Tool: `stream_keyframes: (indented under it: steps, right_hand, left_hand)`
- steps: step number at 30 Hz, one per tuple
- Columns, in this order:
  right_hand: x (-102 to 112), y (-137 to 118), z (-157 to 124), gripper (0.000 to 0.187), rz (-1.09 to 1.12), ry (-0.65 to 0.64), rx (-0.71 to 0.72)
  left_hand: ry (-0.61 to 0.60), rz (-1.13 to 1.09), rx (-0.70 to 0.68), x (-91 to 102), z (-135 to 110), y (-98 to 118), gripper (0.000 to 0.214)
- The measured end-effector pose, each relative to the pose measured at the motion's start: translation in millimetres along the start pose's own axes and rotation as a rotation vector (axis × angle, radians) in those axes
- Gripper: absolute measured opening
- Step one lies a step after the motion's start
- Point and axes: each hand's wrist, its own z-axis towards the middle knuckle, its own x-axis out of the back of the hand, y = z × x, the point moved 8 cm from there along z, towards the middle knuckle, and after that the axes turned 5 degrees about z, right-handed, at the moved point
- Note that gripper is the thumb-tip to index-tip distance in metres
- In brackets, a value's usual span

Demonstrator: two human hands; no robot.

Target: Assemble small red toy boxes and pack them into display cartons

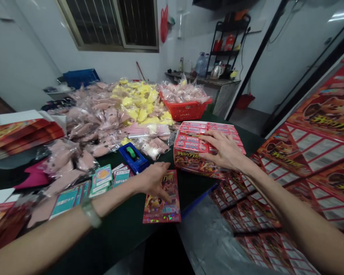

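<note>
My left hand [155, 179] reaches over a shiny red printed packet [162, 210] lying flat on the dark table, its fingers apart and partly covering it. My right hand [222, 149] rests with spread fingers on the top and front side of a red printed box [189, 162] filled with rows of red packets [189, 142]. Beside my left hand sits a blue tape dispenser [133, 157] with a green roll. Green and white cards [102, 179] lie in overlapping piles left of it.
Bagged pink and yellow plush pieces [140, 101] heap across the table's back. A red basket [186, 110] holds more bags. Stacked printed boxes [297, 152] rise on the right. Red-and-white folded cartons [25, 131] lie at the left. Grey plastic [209, 236] hangs by the table's front edge.
</note>
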Motion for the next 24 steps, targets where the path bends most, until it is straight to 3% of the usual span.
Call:
stream_keyframes:
  steps: [3, 6, 9, 13, 16, 19, 22, 24]
  right_hand:
    - [0.8, -2.0, 0.4, 0.049, -0.004, 0.024, 0.020]
    - [0.4, -5.1, 0.3, 0.047, 0.008, 0.027, 0.037]
    - [1.6, -5.5, 0.1, 0.046, 0.016, 0.051, 0.021]
    - [2.2, -6.0, -0.1, 0.045, 0.014, 0.074, 0.024]
    - [1.7, -5.7, 0.0, 0.044, 0.023, 0.078, 0.033]
    - [0.2, -5.1, 0.2, 0.044, 0.040, 0.076, 0.037]
    - [-0.7, -5.2, 0.2, 0.045, 0.040, 0.078, 0.034]
    - [-0.6, -5.7, 0.2, 0.045, 0.037, 0.084, 0.032]
  left_hand:
    - [-0.163, 0.121, 0.000, -32.1, -2.1, 6.0, 0.123]
    - [-0.181, 0.151, 0.139, -32.2, -6.2, -1.8, 0.118]
    - [-0.180, 0.080, 0.267, -28.6, -21.4, -19.6, 0.098]
    - [-0.128, -0.184, 0.379, -31.6, -44.1, -46.2, 0.073]
    - [-0.102, -0.364, 0.432, -37.5, -57.4, -58.9, 0.071]
    - [-0.141, -0.512, 0.413, -46.3, -67.7, -59.4, 0.075]
    - [-0.254, -0.802, 0.389, -55.0, -78.5, -53.6, 0.052]
    - [-0.270, -0.987, 0.362, -42.3, -84.4, -51.5, 0.040]
